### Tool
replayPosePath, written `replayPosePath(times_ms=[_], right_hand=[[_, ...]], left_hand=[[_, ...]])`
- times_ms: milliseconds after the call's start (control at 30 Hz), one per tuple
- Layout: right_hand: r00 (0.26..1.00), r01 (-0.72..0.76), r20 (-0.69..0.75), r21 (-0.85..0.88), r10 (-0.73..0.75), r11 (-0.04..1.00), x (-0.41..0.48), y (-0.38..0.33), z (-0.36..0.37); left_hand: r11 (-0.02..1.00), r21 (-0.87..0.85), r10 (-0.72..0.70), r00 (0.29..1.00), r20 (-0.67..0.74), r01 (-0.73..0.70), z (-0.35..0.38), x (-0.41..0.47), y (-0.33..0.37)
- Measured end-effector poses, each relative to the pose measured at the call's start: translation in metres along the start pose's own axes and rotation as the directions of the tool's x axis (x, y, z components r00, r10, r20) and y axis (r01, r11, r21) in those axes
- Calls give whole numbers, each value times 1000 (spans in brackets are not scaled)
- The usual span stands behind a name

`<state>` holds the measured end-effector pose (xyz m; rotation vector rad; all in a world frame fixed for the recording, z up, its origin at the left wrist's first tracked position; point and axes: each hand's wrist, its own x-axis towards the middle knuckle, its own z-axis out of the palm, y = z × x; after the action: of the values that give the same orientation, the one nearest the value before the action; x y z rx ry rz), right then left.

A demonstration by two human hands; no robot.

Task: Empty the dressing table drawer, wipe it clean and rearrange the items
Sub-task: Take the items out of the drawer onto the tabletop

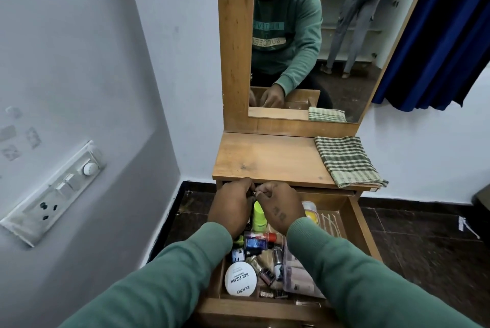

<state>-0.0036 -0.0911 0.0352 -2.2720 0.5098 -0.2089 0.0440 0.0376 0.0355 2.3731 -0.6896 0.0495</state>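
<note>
The wooden drawer (363, 224) of the dressing table is pulled out and holds several cosmetics: a lime-green bottle (258, 217), a round white nail polish remover tub (240, 278), small dark bottles (255, 244) and a clear pouch (299, 277). My left hand (232, 207) and my right hand (281, 205) meet over the back of the drawer, just under the tabletop edge. Their fingertips pinch a small dark item (254, 192) between them; what it is cannot be told. A green checked cloth (347, 162) lies folded on the tabletop's right side.
The wooden tabletop (265, 158) sits above the drawer, with a tall mirror (305, 36) behind it showing a second person standing in the room. A wall with a switchboard (53, 192) is at the left, a blue curtain (437, 36) at the right, dark floor tiles around.
</note>
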Motion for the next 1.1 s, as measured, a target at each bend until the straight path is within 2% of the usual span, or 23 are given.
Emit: replayPosePath(times_ms=[100, 300, 467, 667, 800, 1100], right_hand=[[998, 29, -48, 37, -27, 999, -6, -10, -8], [977, 191, -112, 76, -182, 979, -15, -46, -39], [950, 294, -134, 92, -281, 951, 21, -84, -58], [951, 296, -115, 76, -287, 952, 89, -115, -51], [966, 255, -47, 57, -253, 965, 129, -113, -34], [972, 232, -53, 52, -230, 971, 154, -99, -16]], left_hand=[[998, -54, 21, 998, -53, -24, -11, -3, 10], [992, -99, 61, 984, -169, -78, -49, 1, 25], [972, -183, 106, 968, -228, -149, -90, 41, 26], [962, -252, 41, 966, -254, -107, -105, 110, 4], [963, -261, -4, 968, -253, -64, -94, 139, -14], [965, -255, -15, 965, -261, -54, -73, 160, -33]])
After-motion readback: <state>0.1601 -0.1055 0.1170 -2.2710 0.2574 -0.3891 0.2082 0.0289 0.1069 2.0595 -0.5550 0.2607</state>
